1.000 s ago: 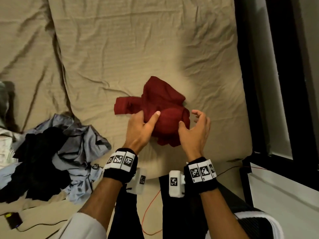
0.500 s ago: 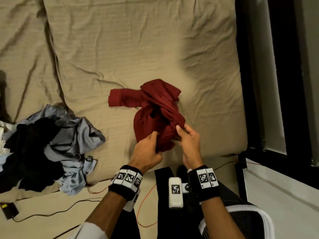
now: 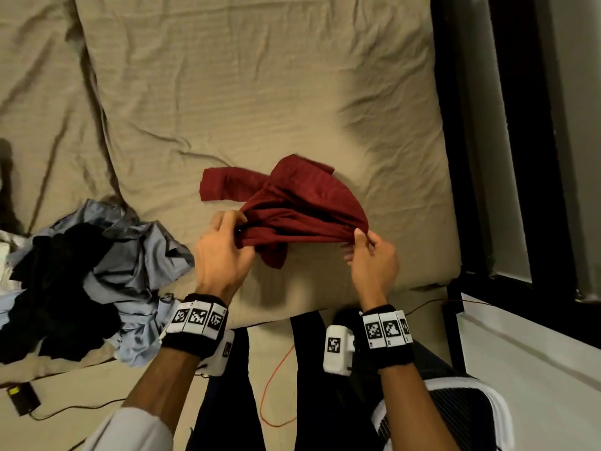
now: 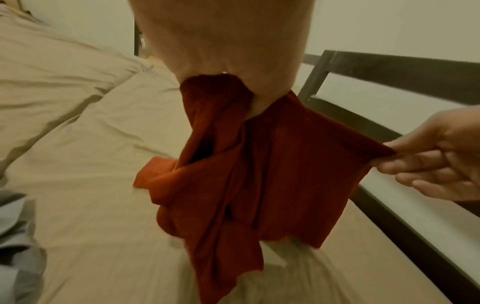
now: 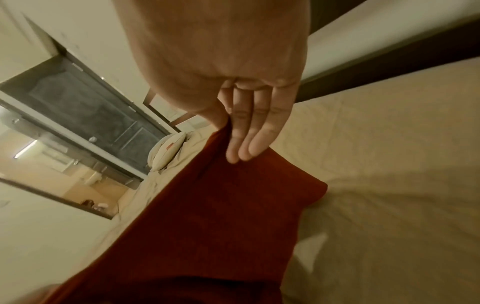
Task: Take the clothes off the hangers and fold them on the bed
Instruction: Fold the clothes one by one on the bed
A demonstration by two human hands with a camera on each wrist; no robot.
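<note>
Now: your left hand [image 3: 221, 252] bunched one end of dark red shirt [image 3: 292, 203]; right hand [image 3: 374, 258] pinched opposite end. Held edge ran left to right between hands, rest trailing away onto tan bed [image 3: 260, 92], sleeve pointing left.

Two hands stretch a red shirt over the bed

The left hand [image 3: 221, 255] grips the bunched near-left edge of the red shirt [image 3: 292, 203], and the right hand [image 3: 370, 258] pinches its near-right edge; the far part lies on the tan bed [image 3: 260, 92]. A pile of grey and black clothes [image 3: 81, 281] sits at the left.
</note>
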